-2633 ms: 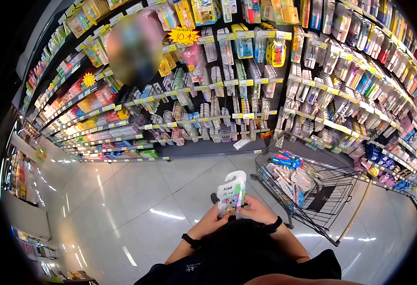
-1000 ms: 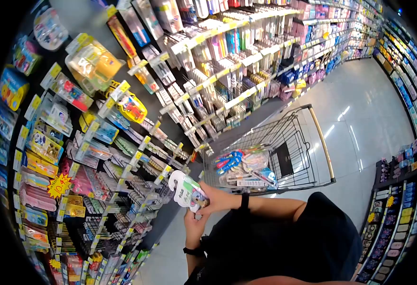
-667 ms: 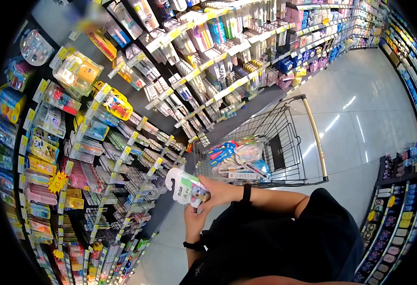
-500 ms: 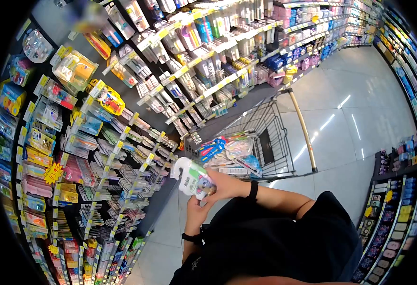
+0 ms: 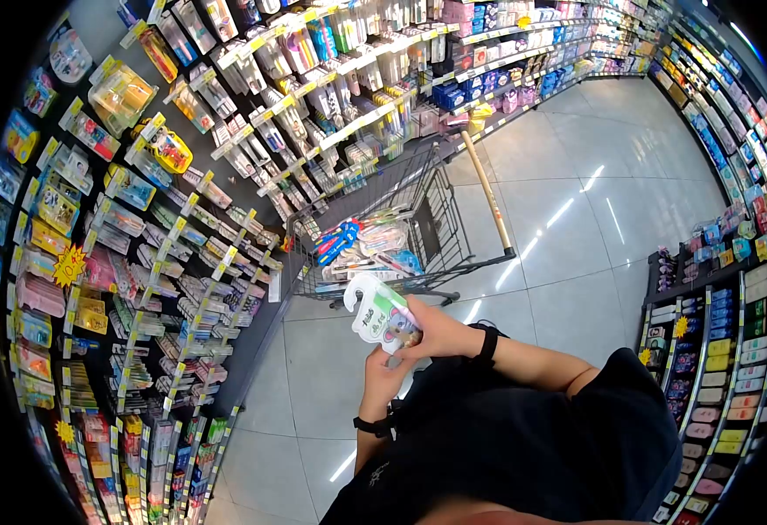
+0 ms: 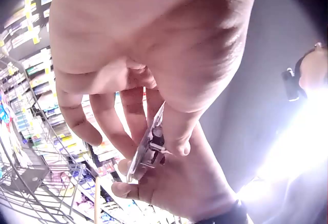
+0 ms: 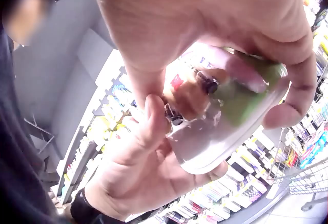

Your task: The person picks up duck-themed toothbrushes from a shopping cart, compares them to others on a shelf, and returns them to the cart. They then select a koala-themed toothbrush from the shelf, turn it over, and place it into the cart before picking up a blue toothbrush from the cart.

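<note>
A hook-topped blister pack (image 5: 375,313), white and green with a grey cartoon animal, is held before my body in the head view. My left hand (image 5: 385,378) pinches its lower edge. My right hand (image 5: 440,332) grips its right side, thumb across the front. In the left wrist view the pack (image 6: 148,147) shows nearly edge-on beside the left thumb. The right wrist view shows the clear plastic pack (image 7: 205,121) closer, with brown, pink and dark shapes inside; both hands meet on it. What exactly it contains I cannot tell.
A wire shopping cart with a tan handle (image 5: 488,197) stands just beyond my hands. Several packaged toothbrushes (image 5: 362,245) lie in it. Shelves of hanging packs (image 5: 139,254) curve along the left and back, with another shelf row (image 5: 716,359) on the right. Grey tiled floor (image 5: 567,245) runs between.
The head view has swung right from the facing shelf toward the aisle, and the cart now appears farther left over the last second. Both hands keep hold of the blister pack.
</note>
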Motion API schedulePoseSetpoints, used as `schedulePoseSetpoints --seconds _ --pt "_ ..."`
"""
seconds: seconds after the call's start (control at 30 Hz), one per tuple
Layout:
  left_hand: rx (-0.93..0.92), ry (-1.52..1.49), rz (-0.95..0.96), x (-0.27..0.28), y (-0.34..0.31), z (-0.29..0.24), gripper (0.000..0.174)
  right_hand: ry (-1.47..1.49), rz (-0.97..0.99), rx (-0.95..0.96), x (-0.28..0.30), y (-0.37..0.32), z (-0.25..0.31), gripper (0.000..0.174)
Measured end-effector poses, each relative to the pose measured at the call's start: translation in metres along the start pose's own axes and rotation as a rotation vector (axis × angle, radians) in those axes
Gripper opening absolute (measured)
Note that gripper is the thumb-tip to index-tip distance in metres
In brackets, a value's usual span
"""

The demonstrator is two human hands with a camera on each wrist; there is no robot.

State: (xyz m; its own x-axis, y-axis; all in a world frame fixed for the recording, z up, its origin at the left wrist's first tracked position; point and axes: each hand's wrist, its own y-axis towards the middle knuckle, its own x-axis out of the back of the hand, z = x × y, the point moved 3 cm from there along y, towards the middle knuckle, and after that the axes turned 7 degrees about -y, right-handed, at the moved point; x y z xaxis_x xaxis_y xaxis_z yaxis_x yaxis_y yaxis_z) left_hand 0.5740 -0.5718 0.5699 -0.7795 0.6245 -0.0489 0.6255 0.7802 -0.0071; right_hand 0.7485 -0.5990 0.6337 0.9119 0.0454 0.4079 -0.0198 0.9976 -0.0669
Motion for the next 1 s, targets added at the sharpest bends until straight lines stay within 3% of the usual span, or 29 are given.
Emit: schedulePoseSetpoints --seconds 0.1,0.13,0.23,0.3,0.43,0.53,0.63,0.77,0.8,0.9,1.0 --pt "-0.009 0.068 0.006 -0.029 -0.02 -0.011 0.028 -0.14 -0.009 0.099 0.007 -0.032 -0.009 0.082" --pt "-0.007 0.12 0.0 -0.036 -0.023 -0.015 0.027 -0.139 0.072 -0.016 0.009 -0.041 -0.013 0.081" --pt "0.006 0.189 -0.048 -0.05 -0.032 -0.015 0.027 -0.007 0.062 0.057 0.017 -0.054 -0.011 0.083" --pt "0.008 0.154 -0.062 -0.059 -0.037 -0.008 0.026 -0.049 0.104 0.034 0.028 -0.058 -0.008 0.078" --pt "0.012 0.042 -0.14 -0.104 -0.035 0.0 0.028 -0.092 0.055 0.178 0.055 -0.078 -0.031 0.071" --pt "0.018 0.119 -0.055 -0.153 -0.017 -0.008 0.032 -0.008 0.122 0.14 0.097 -0.095 -0.055 0.082" --pt "0.07 0.013 0.105 -0.206 0.013 -0.021 0.029 0.166 0.16 0.08 0.155 -0.119 -0.084 0.093" --pt "0.116 -0.213 0.158 -0.279 0.044 -0.012 0.04 0.38 0.278 0.0 0.218 -0.141 -0.129 0.087" --pt "0.113 -0.214 0.148 -0.294 0.049 -0.006 0.051 0.411 0.29 0.013 0.231 -0.144 -0.132 0.091" --pt "0.114 -0.165 0.033 -0.326 0.055 0.004 0.06 0.418 0.326 0.108 0.26 -0.149 -0.129 0.09" --pt "0.079 -0.119 -0.077 -0.34 0.044 0.005 0.068 0.406 0.488 0.157 0.266 -0.148 -0.134 0.101"
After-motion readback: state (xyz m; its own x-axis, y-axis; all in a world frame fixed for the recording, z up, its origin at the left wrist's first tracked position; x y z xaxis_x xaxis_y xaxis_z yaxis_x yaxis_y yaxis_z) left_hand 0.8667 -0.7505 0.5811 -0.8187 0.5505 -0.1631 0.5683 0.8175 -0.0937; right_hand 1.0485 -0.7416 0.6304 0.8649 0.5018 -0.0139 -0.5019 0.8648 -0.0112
